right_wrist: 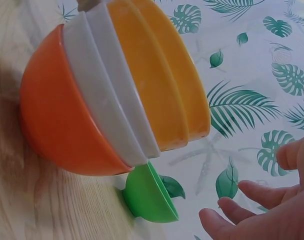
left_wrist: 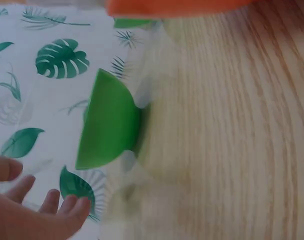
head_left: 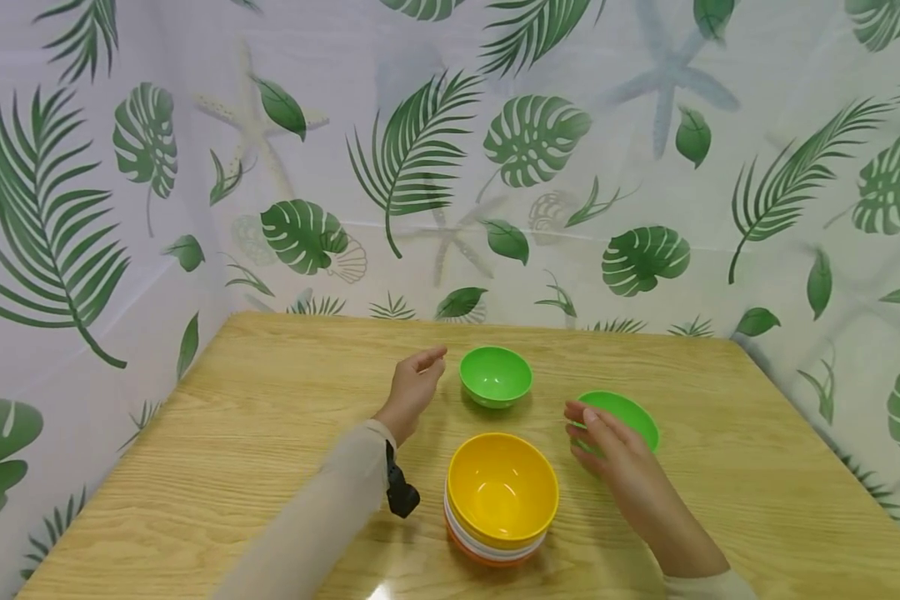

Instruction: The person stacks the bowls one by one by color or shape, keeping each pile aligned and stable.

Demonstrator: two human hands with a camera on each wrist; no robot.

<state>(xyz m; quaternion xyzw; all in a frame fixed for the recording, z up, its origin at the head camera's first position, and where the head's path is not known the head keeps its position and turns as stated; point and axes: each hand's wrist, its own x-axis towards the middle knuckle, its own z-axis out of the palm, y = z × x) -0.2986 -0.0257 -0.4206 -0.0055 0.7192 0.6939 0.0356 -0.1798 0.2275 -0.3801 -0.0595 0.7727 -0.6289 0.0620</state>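
Left hand [head_left: 414,385] and right hand [head_left: 613,448], fingers loosely extended, hover near 2 green bowls [head_left: 495,377]; the stack [head_left: 502,492] — yellow-topped from the head — counts 5 bowls from the right wrist.

From head height, one view looks forward and down across the worktop [head_left: 270,417] to a leaf-print backdrop [head_left: 450,183]. Both wrist views, low and turned sideways, face the same backdrop: the right close to the stacked bowls [right_wrist: 112,85], the left clipping their orange bowl [left_wrist: 177,6]. All three share the far green bowl [head_left: 495,377].
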